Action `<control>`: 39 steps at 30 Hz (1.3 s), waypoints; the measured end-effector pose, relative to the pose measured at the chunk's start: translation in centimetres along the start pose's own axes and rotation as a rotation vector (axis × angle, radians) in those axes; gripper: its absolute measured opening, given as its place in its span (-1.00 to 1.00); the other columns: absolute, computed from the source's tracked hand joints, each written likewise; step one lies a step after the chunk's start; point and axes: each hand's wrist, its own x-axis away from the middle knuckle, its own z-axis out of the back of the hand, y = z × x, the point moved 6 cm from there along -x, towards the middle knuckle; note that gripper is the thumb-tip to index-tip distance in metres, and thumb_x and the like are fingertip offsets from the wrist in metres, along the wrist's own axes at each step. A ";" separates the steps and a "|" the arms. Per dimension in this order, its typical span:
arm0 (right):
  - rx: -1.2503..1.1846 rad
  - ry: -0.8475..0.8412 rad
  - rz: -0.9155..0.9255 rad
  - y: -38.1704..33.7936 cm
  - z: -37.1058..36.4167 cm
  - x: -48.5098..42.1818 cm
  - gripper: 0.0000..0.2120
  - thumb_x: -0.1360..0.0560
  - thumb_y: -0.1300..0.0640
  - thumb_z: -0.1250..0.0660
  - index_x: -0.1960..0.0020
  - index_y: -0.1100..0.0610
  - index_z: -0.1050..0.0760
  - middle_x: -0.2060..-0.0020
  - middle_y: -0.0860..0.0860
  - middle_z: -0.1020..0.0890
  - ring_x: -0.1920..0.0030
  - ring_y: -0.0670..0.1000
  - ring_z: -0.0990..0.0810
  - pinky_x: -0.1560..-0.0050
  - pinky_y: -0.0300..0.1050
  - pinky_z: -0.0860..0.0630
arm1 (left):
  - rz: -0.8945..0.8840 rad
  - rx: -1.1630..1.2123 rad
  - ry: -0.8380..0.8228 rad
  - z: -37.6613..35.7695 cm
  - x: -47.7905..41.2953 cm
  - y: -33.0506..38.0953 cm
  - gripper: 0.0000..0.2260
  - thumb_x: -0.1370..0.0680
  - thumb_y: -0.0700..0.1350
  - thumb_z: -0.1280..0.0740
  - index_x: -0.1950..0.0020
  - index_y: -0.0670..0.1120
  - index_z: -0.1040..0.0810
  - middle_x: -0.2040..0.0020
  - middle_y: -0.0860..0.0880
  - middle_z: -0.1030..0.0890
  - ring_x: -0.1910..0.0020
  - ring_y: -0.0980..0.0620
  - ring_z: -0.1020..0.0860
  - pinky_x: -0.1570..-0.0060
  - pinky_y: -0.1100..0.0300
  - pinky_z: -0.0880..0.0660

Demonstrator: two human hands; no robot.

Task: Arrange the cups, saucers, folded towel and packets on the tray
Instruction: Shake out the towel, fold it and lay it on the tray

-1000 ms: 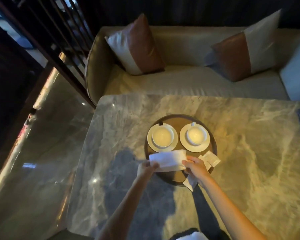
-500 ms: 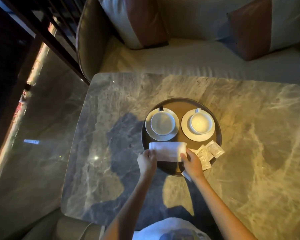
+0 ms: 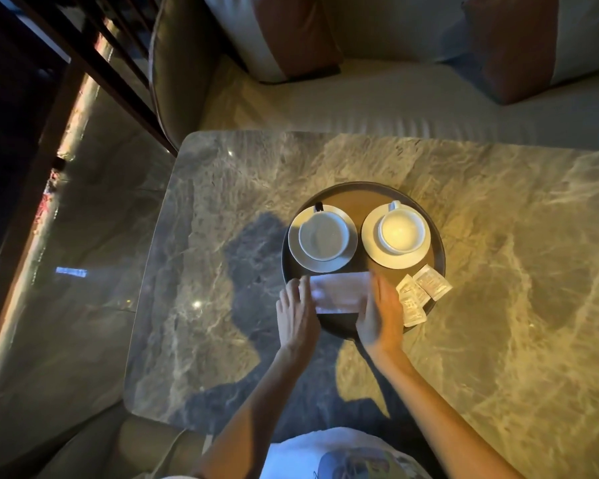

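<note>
Both hands lay flat and spread in the lower centre of the head view, the left hand [image 3: 296, 314] at one end of the folded towel [image 3: 339, 292] and the right hand [image 3: 381, 312] at the other, squaring it on the tray [image 3: 438, 243] below the cups [image 3: 323, 235] and beside the packets [image 3: 421, 292]. Pressing evenly from both ends should keep the fold crisp. Half a second earlier, fingers pinched the towel's ends; now they had flattened.

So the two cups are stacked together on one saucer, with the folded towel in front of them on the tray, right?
Not quite. The head view shows each cup on its own saucer: the left cup and the right cup sit side by side. The folded towel does lie in front of them on the tray.
</note>
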 end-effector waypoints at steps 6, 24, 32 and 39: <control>0.118 -0.268 0.276 0.1 -1.8 0.9 -0.36 -0.63 0.10 -0.21 -0.60 0.14 0.01 -0.59 0.20 -0.07 -0.58 0.22 -0.08 -0.50 0.15 -0.25 | -0.239 0.016 0.001 -1.0 1.3 -0.1 -0.57 -0.43 -0.36 -0.36 -0.29 -0.13 -0.51 -0.33 -0.17 -0.48 -0.35 -0.17 -0.45 -0.27 -0.02 -0.48; 0.387 -0.370 0.462 1.1 -3.1 1.2 -0.35 -0.59 -0.31 0.23 -0.61 -0.07 0.13 -0.57 0.32 -0.02 -0.56 0.37 0.06 -0.50 0.32 -0.11 | -0.354 -0.027 -0.049 -4.8 3.9 -1.9 -0.40 -0.63 -0.15 -0.24 -0.59 0.00 -0.01 -0.60 -0.15 0.00 -0.58 -0.19 0.05 -0.53 -0.17 -0.04; 0.441 -0.406 0.471 1.3 -3.4 1.0 -0.32 -0.57 -0.31 0.17 -0.61 -0.06 0.14 -0.56 0.32 -0.03 -0.56 0.38 0.06 -0.49 0.34 -0.11 | -0.373 0.074 -0.115 -4.5 3.0 -2.4 -0.40 -0.53 0.17 -0.23 -0.51 -0.07 -0.30 -0.56 -0.19 -0.17 -0.55 -0.18 -0.11 -0.24 0.03 -0.48; 0.429 -0.403 0.458 0.6 -3.6 1.1 -0.22 -0.53 -0.41 0.10 -0.61 -0.06 0.18 -0.56 0.36 0.04 -0.56 0.39 0.12 -0.52 0.33 -0.04 | -0.510 -0.070 -0.030 -3.3 1.7 -2.9 -0.51 -0.54 -0.03 -0.35 -0.42 -0.19 -0.43 -0.45 -0.32 -0.35 -0.43 -0.35 -0.32 -0.18 -0.20 -0.54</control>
